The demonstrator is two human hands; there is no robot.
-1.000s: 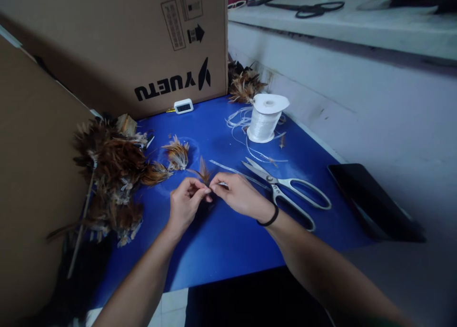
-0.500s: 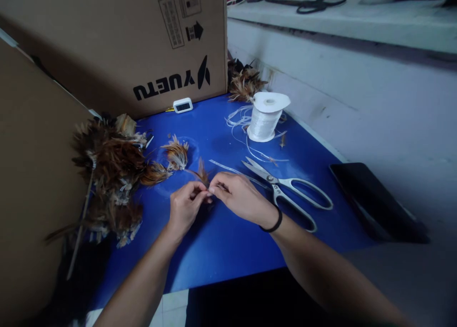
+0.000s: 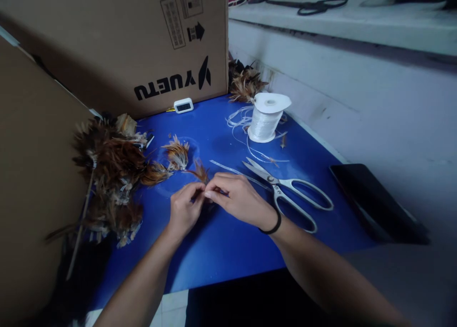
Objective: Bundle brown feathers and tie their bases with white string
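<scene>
My left hand (image 3: 183, 210) and my right hand (image 3: 237, 198) meet over the blue table (image 3: 221, 241), fingertips pinched together on a small brown feather bundle (image 3: 202, 172) that sticks up between them. A thin clear strip (image 3: 228, 169) lies just beyond my right hand, and whether my fingers touch it I cannot tell. White-handled scissors (image 3: 289, 191) lie shut to the right of my right hand. A spool of white thread (image 3: 266, 117) stands farther back, with loose loops around it.
A heap of brown feathers (image 3: 110, 174) lies at the left, with a small tuft (image 3: 176, 153) beside it. More feathers (image 3: 244, 82) sit at the back. A cardboard box (image 3: 124, 41), a small white timer (image 3: 183, 106) and a black tablet (image 3: 374, 203) border the surface.
Both hands have shifted slightly left and closed in tighter on the feather bundle. Nothing else has moved.
</scene>
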